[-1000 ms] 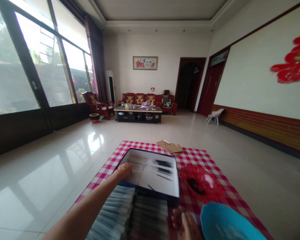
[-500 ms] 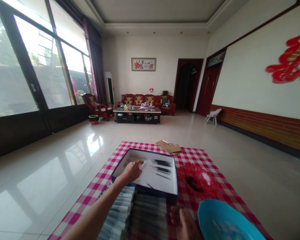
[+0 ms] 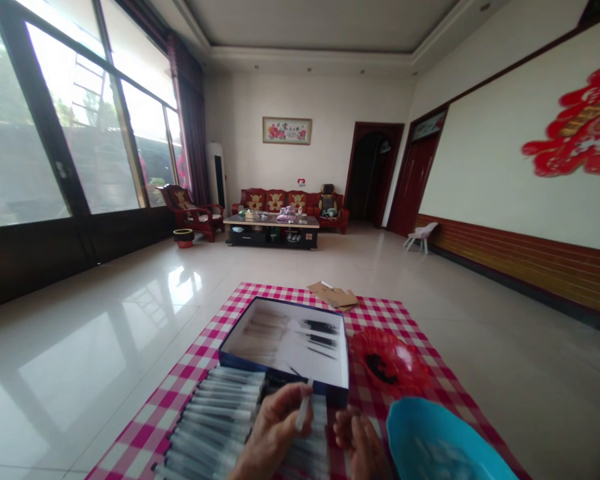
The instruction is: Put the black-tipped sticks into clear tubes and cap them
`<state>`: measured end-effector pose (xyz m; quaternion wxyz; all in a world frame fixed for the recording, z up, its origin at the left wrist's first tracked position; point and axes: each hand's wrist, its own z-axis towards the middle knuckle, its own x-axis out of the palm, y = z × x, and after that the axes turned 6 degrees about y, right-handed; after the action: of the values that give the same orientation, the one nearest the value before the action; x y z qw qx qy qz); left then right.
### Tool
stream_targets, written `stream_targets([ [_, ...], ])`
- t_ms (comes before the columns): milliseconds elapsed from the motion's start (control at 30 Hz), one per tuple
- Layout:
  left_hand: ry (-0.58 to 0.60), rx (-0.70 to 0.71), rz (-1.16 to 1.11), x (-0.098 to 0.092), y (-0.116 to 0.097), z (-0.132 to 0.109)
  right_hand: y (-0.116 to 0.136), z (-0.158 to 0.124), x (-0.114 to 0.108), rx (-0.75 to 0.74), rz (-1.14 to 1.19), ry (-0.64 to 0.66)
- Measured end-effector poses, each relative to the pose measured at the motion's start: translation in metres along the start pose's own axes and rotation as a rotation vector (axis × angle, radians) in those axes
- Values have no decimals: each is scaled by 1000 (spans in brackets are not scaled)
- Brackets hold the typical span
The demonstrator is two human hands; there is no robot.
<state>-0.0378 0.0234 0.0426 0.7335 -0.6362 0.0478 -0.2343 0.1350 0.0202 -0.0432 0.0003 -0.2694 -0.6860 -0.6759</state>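
My left hand [image 3: 283, 420] is closed on a short whitish pen barrel [image 3: 304, 412], held slanted in front of the box. Close to its right is my right hand [image 3: 357, 437], fingers curled inward; what they hold, if anything, cannot be made out. Beneath my left hand and to its left lie rows of clear pens [image 3: 215, 413] with dark ends. The shallow blue-edged box [image 3: 347, 370] with a white inside has thin black sticks [image 3: 323, 340] at its right and pale translucent pieces [image 3: 265, 327] at its left.
Right of the box stands a red petal-shaped bowl [image 3: 410, 363] with small black pieces in it. A blue basin [image 3: 397, 427] with whitish pieces is nearest on the right. Brown cardboard [image 3: 343, 298] lies at the back of the checked tablecloth [image 3: 385, 310].
My left hand has drawn back from over the box toward me, bringing the whitish pen barrel near my right hand. My right hand stays in about the same place.
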Motion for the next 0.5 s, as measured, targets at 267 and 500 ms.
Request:
stream_targets([
  [267,4,186,490,23,6,-7,50,-4,10,-113,-201,-68],
  [500,-268,-34,73,29,29,1,97,63,79,-408,-960,489],
])
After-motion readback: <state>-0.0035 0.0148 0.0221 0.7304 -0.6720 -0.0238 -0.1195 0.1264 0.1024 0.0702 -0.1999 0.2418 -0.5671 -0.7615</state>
